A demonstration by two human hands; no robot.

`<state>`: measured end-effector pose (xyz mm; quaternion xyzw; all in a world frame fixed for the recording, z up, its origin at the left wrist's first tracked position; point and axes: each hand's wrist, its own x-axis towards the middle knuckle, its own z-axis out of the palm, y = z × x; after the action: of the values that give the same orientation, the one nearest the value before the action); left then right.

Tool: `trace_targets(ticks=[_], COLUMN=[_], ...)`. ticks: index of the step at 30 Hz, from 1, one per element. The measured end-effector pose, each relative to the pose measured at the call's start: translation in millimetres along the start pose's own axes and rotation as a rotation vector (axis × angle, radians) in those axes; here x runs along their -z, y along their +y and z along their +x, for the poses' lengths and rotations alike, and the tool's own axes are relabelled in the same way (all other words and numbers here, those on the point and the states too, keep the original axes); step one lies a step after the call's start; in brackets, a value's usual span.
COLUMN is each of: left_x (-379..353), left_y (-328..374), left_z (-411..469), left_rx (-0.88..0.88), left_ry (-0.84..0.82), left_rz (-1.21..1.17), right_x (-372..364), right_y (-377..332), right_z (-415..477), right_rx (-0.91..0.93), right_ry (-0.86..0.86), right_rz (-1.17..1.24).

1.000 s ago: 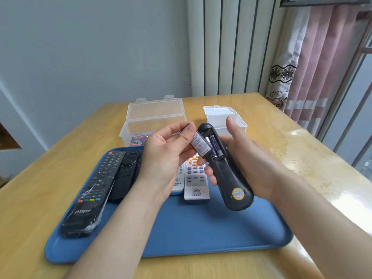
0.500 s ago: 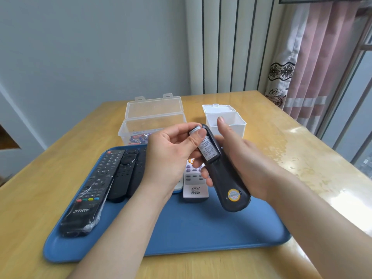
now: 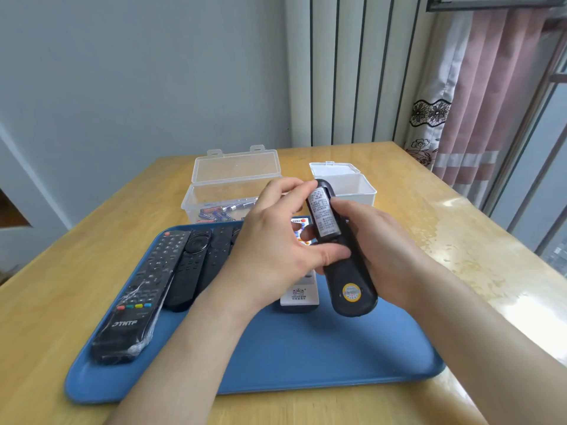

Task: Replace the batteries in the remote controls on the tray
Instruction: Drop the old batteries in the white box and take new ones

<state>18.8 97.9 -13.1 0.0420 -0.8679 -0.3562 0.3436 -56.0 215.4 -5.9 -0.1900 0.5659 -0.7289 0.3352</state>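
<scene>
Above the blue tray (image 3: 306, 357) I hold a black remote (image 3: 349, 277) back side up. My right hand (image 3: 380, 246) grips it from the right and underneath. My left hand (image 3: 276, 240) grips it from the left, thumb across its middle and fingertips at its top end. The labelled battery cover (image 3: 323, 214) lies flat on the remote's upper back. Several more remotes lie on the tray's left half: a wrapped black one (image 3: 138, 299), two slim black ones (image 3: 191, 265) and a white one (image 3: 299, 294), partly hidden by my hands.
A clear open box (image 3: 214, 194) with several batteries stands behind the tray on the wooden table (image 3: 460, 240). A white open box (image 3: 352, 182) stands to its right. A pink curtain and window are at the far right.
The battery cover, held tilted over the open compartment by my left hand, now lies flat on the remote's back. My left thumb has moved down across the remote.
</scene>
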Motion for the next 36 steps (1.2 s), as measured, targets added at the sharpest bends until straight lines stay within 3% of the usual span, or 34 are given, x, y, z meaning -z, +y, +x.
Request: trace_targets(ticks=[6, 16, 25, 36], left_x=[3.3, -6.9, -5.8, -2.0], left_y=[-4.1, -4.9, -7.4, -8.4], left_z=[-0.2, -5.5, -4.6, -4.3], left_rx=[-0.141, -0.145, -0.211, -0.253], left_ry=[0.021, 0.099, 0.116, 0.178], left_rz=[0.104, 0.004, 0.133, 0.195], right_x=[-0.1, -1.6, -6.8, -10.4], right_y=[-0.2, 2.0, 3.1, 3.4], right_z=[-1.0, 0.0, -2.9, -5.3], right_rx=[0.033, 0.059, 0.083, 0.085], right_ry=[0.020, 0.031, 0.099, 0.067], right_rz=[0.002, 0.081, 0.017, 0.043])
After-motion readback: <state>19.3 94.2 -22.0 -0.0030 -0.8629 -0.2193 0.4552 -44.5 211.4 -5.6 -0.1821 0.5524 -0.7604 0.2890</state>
